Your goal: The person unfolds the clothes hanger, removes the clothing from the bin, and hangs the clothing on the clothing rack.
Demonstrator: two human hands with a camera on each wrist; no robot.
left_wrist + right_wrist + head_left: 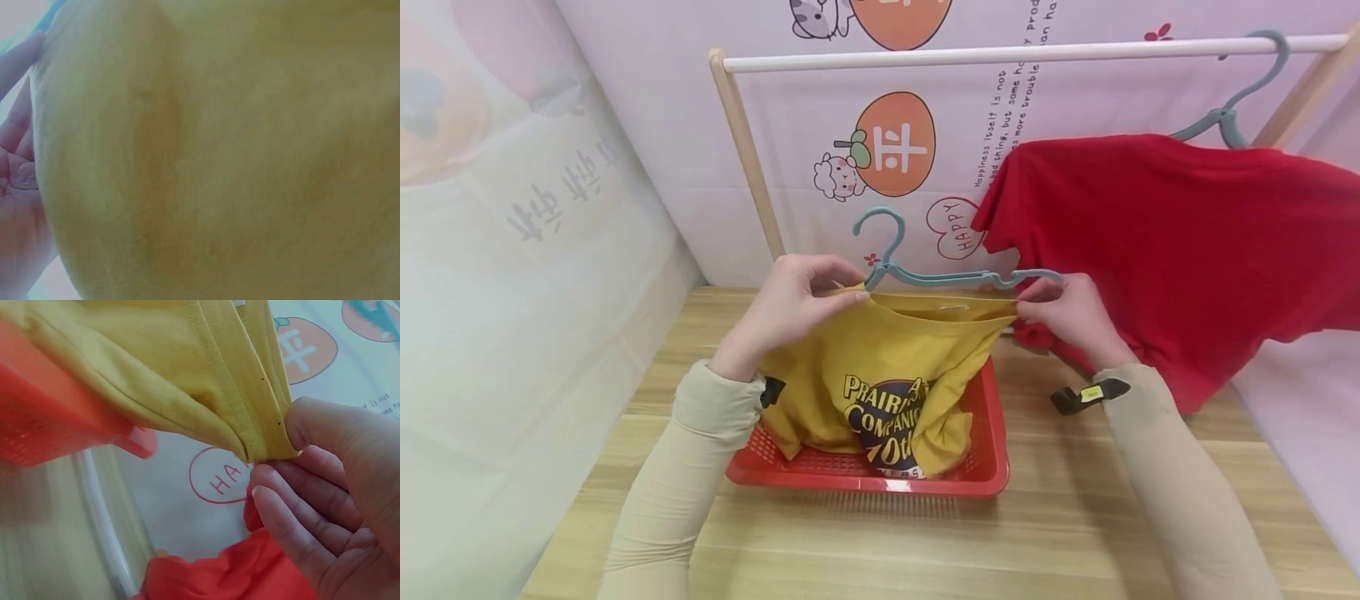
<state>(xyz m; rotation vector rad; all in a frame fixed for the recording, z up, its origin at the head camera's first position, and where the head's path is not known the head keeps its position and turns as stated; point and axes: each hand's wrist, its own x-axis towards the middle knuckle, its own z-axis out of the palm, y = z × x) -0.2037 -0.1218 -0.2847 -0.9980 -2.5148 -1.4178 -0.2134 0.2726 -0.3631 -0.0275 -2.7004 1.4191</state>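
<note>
A yellow T-shirt [827, 350] with a dark printed emblem hangs partly inside a red basket [1000, 450]. My left hand [797, 300] pinches its neckline on the left between thumb and fingers. At the neckline's other side, my right hand [1071, 312] pinches the edge; the right wrist view shows the folded yellow hem [269, 419] under the thumb. A blue-grey hanger [940, 279] sits behind the neckline, its hook upward and its right arm reaching over my right hand. Where its left arm lies is hidden by the shirt and my left hand. Yellow cloth [219, 156] fills most of the left wrist view.
Behind stands a rack with a white rail [1000, 57] and wooden posts [745, 150]. On its right hangs a red T-shirt [1172, 250] on another blue-grey hanger [1225, 117]. The wooden table [820, 558] lies beneath; a printed cloth [647, 108] covers the walls.
</note>
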